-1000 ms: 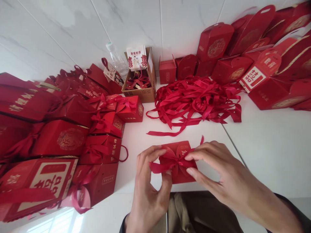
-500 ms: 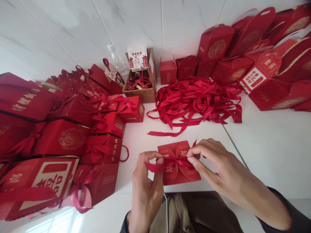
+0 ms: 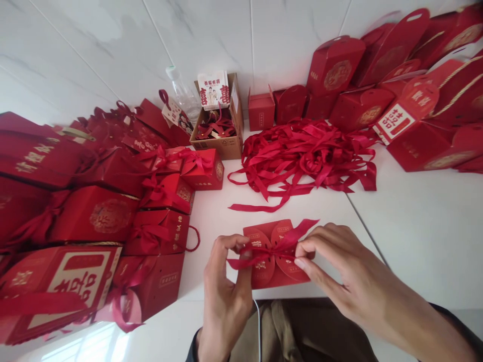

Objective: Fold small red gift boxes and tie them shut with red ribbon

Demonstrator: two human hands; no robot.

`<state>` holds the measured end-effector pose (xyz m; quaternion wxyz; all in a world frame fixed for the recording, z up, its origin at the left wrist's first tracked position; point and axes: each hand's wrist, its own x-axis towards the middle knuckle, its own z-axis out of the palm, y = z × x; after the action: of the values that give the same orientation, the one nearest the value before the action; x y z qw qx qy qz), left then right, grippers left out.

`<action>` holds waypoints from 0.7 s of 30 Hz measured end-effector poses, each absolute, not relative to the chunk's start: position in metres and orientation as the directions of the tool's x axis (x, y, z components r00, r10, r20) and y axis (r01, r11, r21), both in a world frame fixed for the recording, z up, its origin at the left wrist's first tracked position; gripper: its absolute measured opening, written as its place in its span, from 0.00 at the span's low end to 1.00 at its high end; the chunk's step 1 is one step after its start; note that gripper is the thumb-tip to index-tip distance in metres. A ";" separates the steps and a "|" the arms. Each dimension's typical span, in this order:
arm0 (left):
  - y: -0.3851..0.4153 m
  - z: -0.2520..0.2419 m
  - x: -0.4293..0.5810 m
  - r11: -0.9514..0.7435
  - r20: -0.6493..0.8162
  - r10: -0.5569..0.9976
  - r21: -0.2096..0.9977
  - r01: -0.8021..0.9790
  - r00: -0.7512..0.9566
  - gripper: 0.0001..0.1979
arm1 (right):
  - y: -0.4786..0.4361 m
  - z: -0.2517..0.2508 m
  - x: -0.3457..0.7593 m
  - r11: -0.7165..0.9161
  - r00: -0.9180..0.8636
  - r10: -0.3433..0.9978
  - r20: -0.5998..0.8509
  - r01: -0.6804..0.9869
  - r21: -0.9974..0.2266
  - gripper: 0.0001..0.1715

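Note:
A small red gift box (image 3: 281,276) with gold lettering lies in front of me on the white table. Across its top runs a red ribbon (image 3: 275,250), gathered in a knot at the centre. My left hand (image 3: 229,281) pinches the ribbon on the left side of the box, and a loose tail points left past the fingers. On the right, my right hand (image 3: 335,261) pinches another part of the ribbon between thumb and forefinger. A free ribbon end sticks up to the right, above the right fingertips.
A tangled pile of red ribbons (image 3: 305,156) lies behind the box. Finished-looking red boxes with bows (image 3: 158,231) crowd the left side. More red boxes (image 3: 335,70) stand at the back right. A cardboard carton (image 3: 222,146) and a clear bottle (image 3: 181,93) are by the wall.
My right hand has shifted slightly right and down, pulling its part of the ribbon. A ribbon end now spreads out above the right fingers. The left hand stays nearly in place.

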<state>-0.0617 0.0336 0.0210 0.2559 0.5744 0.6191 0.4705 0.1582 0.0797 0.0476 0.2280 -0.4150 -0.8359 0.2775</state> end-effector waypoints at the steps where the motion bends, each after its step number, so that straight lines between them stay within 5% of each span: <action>1: 0.033 0.021 -0.062 -0.111 0.225 0.956 0.872 0.477 -0.189 0.16 | 0.079 0.048 0.159 0.490 -0.551 0.823 0.136 0.569 -0.660 0.10; 6: 0.027 0.026 -0.064 -0.191 0.265 0.961 0.835 0.516 -0.074 0.21 | 0.077 0.050 0.161 0.460 -0.504 0.852 0.141 0.594 -0.659 0.01; 11: 0.022 0.026 -0.064 -0.171 0.322 0.934 0.784 0.597 -0.155 0.06 | 0.077 0.048 0.159 0.480 -0.525 0.838 0.147 0.583 -0.655 0.07; 16: 0.026 0.022 -0.063 -0.136 0.383 0.898 0.711 0.690 -0.218 0.05 | 0.075 0.048 0.156 0.501 -0.554 0.820 0.147 0.568 -0.653 0.08; 21: 0.023 0.024 -0.061 -0.155 0.350 0.913 0.772 0.616 -0.210 0.05 | 0.071 0.054 0.154 0.420 -0.488 0.863 0.130 0.550 -0.722 0.06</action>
<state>-0.0614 0.0230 0.0241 0.1623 0.6070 0.6296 0.4570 0.1539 0.0712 0.0540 0.2513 -0.4393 -0.8043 0.3115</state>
